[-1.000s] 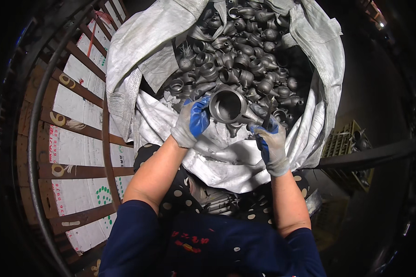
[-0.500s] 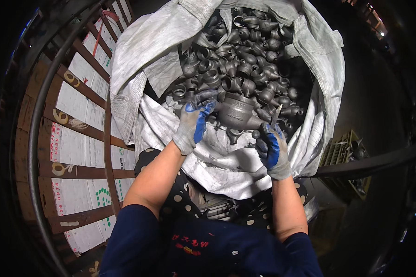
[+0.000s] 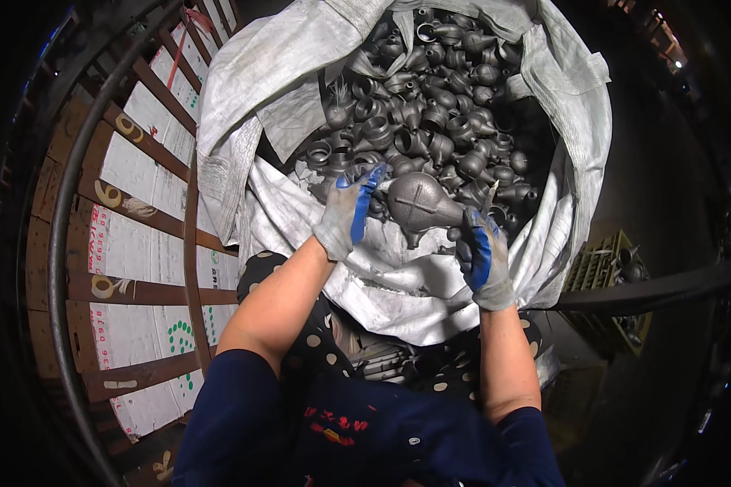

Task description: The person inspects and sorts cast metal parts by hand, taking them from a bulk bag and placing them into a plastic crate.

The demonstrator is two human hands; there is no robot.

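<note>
- Between 8 and 9 o'clock from the held part, a brown slatted frame (image 3: 158, 290) stands before white boards (image 3: 138, 243).
- From about 10 o'clock, the folded rim of a big white woven bag (image 3: 252, 65) curves over the top and down the right.
- At 9 o'clock, the left hand (image 3: 349, 213), gloved grey and blue, is beside the part, palm side toward it; whether its fingers grip, I cannot tell.
- In the middle, above the bag's near edge, the grey metal casting (image 3: 418, 203) shows its rounded end with a raised cross, its neck aiming at 4 o'clock.
- At 12 o'clock, similar castings (image 3: 443, 97) are heaped inside.
- At 4 o'clock, the right hand (image 3: 487, 260), apart from the other, is closed around the neck; a thin pointed thing (image 3: 492, 193) rises by its fingers.
- Between 3 and 4, a yellowish crate (image 3: 601, 260) sits outside.
</note>
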